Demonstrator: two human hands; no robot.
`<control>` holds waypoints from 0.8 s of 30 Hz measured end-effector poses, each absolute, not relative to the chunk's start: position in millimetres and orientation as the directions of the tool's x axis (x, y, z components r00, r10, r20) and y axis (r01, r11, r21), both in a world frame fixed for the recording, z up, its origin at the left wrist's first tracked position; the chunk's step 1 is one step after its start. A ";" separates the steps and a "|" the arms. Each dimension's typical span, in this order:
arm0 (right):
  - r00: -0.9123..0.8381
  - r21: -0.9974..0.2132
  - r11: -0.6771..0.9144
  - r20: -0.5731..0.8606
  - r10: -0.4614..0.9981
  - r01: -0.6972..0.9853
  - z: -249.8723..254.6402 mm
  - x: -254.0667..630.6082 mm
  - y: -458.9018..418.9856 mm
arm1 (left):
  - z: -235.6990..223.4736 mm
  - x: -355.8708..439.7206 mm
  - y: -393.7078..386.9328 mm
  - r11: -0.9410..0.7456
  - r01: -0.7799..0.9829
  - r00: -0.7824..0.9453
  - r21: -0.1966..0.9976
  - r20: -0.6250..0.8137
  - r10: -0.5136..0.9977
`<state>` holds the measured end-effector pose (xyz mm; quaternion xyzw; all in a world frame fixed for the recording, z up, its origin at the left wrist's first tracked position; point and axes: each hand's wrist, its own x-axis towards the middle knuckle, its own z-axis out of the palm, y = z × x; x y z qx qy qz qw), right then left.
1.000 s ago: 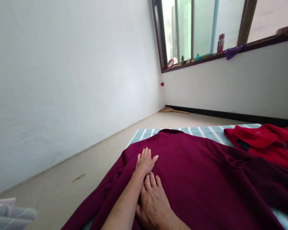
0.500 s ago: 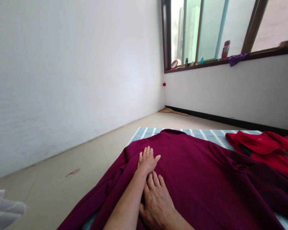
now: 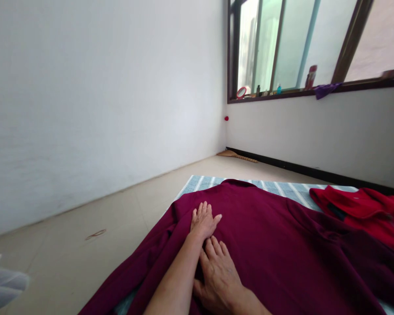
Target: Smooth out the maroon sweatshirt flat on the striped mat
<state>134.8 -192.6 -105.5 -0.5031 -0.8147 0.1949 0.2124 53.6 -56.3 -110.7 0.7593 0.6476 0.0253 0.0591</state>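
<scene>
A dark magenta long-sleeved garment point(image 3: 262, 245) lies spread out, its collar at the far end and its sleeves reaching to both sides. My left hand point(image 3: 205, 222) rests flat on its left part, fingers pointing away and thumb out to the right. Just nearer and slightly right, my right hand point(image 3: 218, 271) lies palm down on the same cloth, with its fingertips close to my left wrist. Neither hand grips anything. Under the garment is a blue-and-white striped sheet point(image 3: 205, 181).
To the right lies a folded red garment point(image 3: 367, 214). Tiled floor point(image 3: 124, 218) with a thin brown loop point(image 3: 96, 235) runs along the white wall point(image 3: 101, 96). A brown fan-like object point(image 3: 231, 154) lies in the corner. White cloth point(image 3: 6, 282) shows at lower left.
The view has shifted slightly. Both hands stay flat at about the same place on the magenta garment.
</scene>
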 end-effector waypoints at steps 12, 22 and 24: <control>-0.161 -0.372 0.225 0.195 0.967 0.901 -110.0 167.8 -163.8 | -109.1 54.0 -56.0 -0.155 0.982 0.161 0.106 -0.043 0.986; -0.195 -0.360 0.207 0.070 0.978 0.910 -117.6 169.5 -163.8 | -106.6 53.5 -50.9 -0.129 0.985 0.138 0.117 -0.073 0.988; -0.193 -0.368 0.208 0.076 0.978 0.906 -117.4 169.3 -163.1 | -100.5 57.5 -47.2 -0.107 0.986 0.120 0.128 -0.105 0.987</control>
